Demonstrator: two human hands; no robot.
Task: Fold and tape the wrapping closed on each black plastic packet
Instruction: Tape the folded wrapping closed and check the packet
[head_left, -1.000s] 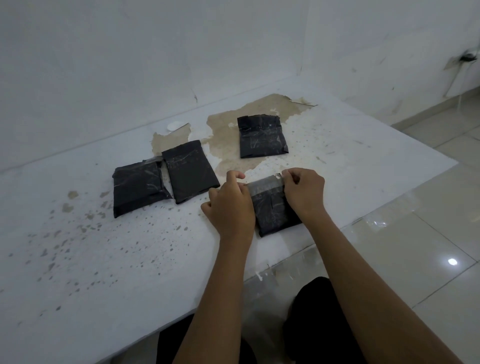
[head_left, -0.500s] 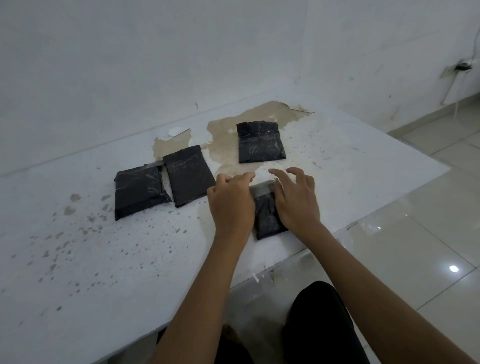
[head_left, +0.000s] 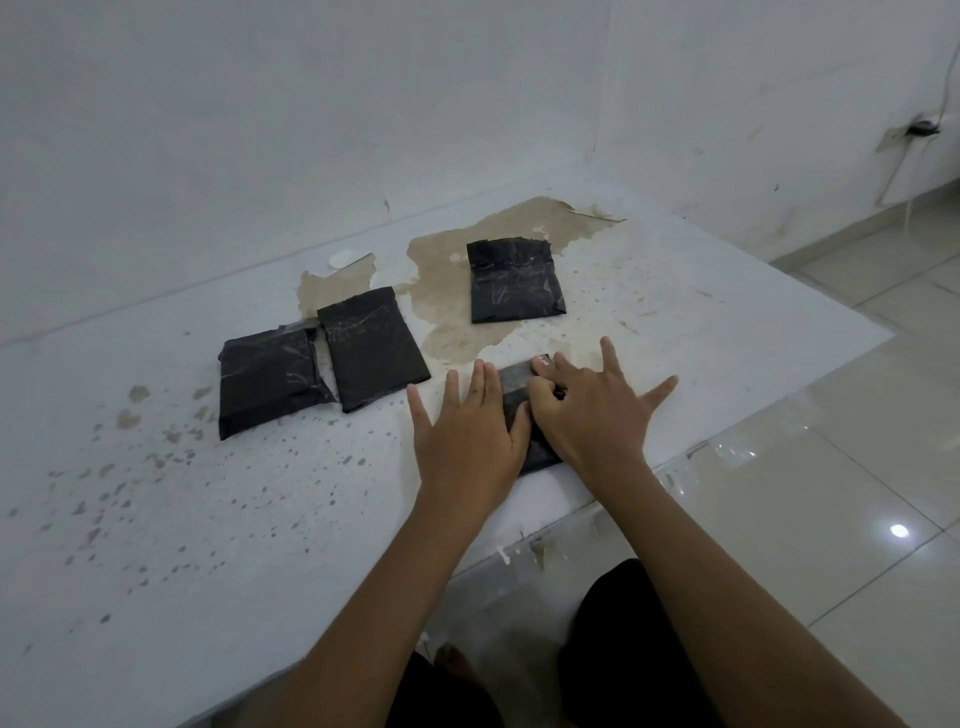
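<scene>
Near black plastic packet (head_left: 514, 410) lying at front edge of worn white table (head_left: 727, 322), mostly hidden under both hands. Left hand (head_left: 467, 436) lying flat, fingers straight and spread, pressing packet's left side, gripping nothing. Right hand (head_left: 587, 410) splayed, some fingers bent onto strip of clear tape (head_left: 514, 376) across packet's far end; pinching or only pressing, cannot tell. Three other black packets (head_left: 511, 280) sitting beyond near packet, well apart.

Risks: tape wrinkling or lifting if pressed unevenly; fold springing open if hands are lifting early; packet sliding off table edge.
</scene>
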